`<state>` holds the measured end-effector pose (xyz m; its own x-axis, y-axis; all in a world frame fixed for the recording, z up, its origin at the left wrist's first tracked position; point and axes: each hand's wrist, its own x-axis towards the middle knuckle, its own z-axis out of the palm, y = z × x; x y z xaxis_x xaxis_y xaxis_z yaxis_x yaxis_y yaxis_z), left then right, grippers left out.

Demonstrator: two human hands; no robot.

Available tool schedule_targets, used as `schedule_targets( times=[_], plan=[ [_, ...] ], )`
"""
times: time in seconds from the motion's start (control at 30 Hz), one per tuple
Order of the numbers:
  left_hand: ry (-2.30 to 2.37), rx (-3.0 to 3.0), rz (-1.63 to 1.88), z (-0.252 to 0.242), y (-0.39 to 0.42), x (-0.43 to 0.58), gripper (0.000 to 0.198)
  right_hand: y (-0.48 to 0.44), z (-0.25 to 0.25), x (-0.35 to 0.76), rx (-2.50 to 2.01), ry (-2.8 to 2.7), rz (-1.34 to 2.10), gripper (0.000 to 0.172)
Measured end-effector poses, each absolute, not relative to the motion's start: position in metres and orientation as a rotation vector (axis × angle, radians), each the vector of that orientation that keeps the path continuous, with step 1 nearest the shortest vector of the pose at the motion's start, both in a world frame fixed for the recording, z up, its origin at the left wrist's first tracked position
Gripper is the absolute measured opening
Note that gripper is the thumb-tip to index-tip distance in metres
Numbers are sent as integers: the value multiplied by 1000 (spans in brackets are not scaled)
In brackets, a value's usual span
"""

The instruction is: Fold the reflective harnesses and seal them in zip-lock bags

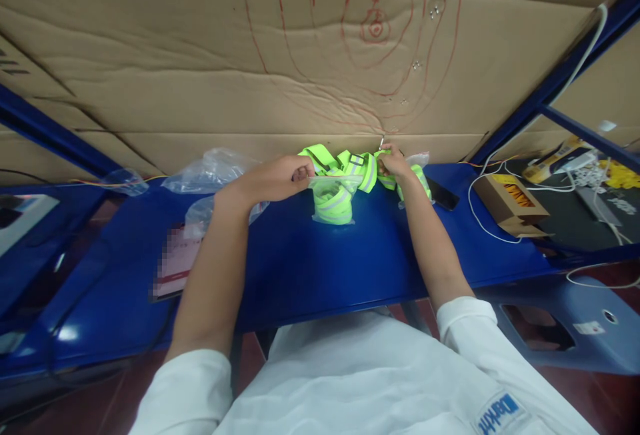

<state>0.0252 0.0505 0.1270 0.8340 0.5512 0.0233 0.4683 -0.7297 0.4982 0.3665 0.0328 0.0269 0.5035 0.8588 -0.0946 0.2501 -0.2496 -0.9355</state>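
A clear zip bag (334, 212) with a rolled neon-yellow reflective strap inside stands on the blue table. My left hand (293, 173) pinches the bag's upper left edge. Behind and above the bag lies a loose neon-yellow reflective belt (367, 169) with silver stripes and a dark buckle. My right hand (395, 161) is closed on the right part of this belt; its fingertips are partly hidden. Beside my right wrist is another bagged neon strap (421, 183), partly covered by my forearm.
Crumpled clear plastic bags (207, 171) lie at the back left, near a pinkish printed sheet (177, 261). A dark phone (443, 193) and an open cardboard box (513, 198) are to the right. Cardboard (200, 41) walls the back. A blue-grey stool (590, 315) stands at lower right.
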Motion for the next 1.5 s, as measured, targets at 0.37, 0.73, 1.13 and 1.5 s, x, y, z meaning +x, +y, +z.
schedule_targets(
  times=[0.37, 0.73, 1.13, 1.5],
  plan=[
    [768, 2546, 230, 129, 48, 23, 29, 46, 10, 355, -1794, -1010, 686, 73],
    [794, 2530, 245, 134, 40, 23, 22, 52, -3, 333, -1745, -1088, 663, 95],
    [800, 2535, 215, 137, 39, 24, 17, 43, 6, 353, -1718, -897, 652, 52],
    [749, 2563, 233, 125, 50, 26, 22, 40, 20, 342, -1804, -932, 629, 12]
  ],
)
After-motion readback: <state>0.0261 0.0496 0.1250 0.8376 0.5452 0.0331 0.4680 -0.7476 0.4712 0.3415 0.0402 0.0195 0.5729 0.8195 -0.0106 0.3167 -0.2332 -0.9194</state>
